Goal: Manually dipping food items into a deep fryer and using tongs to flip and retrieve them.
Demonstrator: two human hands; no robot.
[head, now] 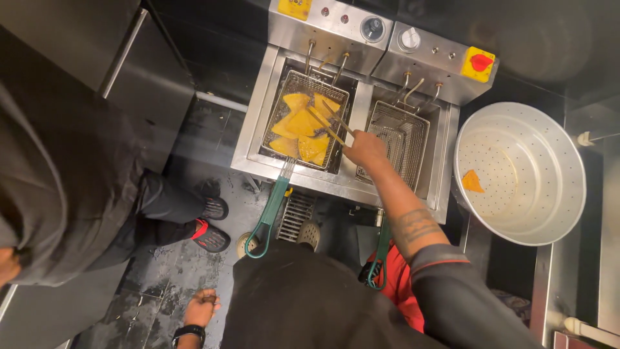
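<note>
- My right hand (365, 148) is closed around a pair of wooden chopsticks (329, 123), held out over the steel rim between the two wells of a twin-tank deep fryer (248, 145).
- The chopsticks run up and to the left from my fingers, their tips down among the golden triangular chips (300, 126) in the left wire fry basket (284, 103).
- That basket sits in the left well, just left of my hand; its green handle (268, 213) hangs down toward me over the fryer's front edge.
- Directly beyond my knuckles lies the right wire fry basket (403, 139) in the right well, with no chips showing in it; its own green handle (381, 255) drops beside my forearm.
- Well to the right of my hand stands a large perforated white draining bowl (549, 213) holding a single orange chip (472, 182).
- Above my hand, at the back of the fryer, are the control boxes with round dials (373, 29) and a yellow plate bearing a red switch (479, 63).
- My left hand (201, 307) hangs low by my side, far from the fryer, loosely curled and empty, a black wristband (188, 332) just below it.
- Another person in dark clothing (71, 187) stands at left, black-and-red shoes (210, 236) on the wet dark floor (161, 291).
</note>
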